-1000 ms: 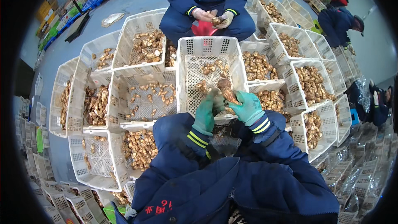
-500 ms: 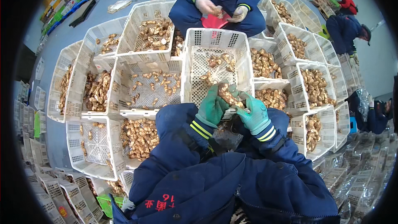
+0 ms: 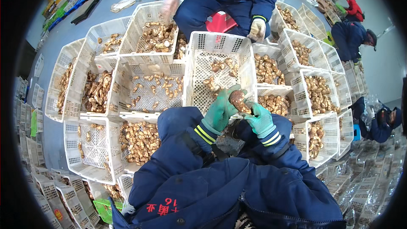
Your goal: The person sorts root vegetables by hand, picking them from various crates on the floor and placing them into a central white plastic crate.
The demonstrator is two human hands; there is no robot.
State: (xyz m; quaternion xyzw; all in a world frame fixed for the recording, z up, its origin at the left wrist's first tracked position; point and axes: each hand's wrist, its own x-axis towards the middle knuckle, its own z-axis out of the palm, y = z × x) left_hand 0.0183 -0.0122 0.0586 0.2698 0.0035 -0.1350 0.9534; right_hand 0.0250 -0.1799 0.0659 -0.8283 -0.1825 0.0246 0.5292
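Note:
A mushroom (image 3: 238,100) with a dark brown cap and a paler stem is held between my two hands, above the near end of the white middle crate (image 3: 199,42). My left hand (image 3: 219,109), in a green glove, is closed round its left side. With its gloved fingers closed on the stem end is my right hand (image 3: 260,121). Several loose mushrooms (image 3: 220,65) lie on the lattice floor of that crate. My fingers cover part of the held mushroom.
White crates of mushrooms surround me, among them a full one (image 3: 140,144) at the near left and another (image 3: 320,95) at the right. Across from me sits a co-worker (image 3: 229,0) on a red stool (image 3: 221,22). Others work at the far right.
The mushroom in my hands has turned, so its cap shows more. The co-worker's hands have come apart: one is now over a left crate, the other beside the knee.

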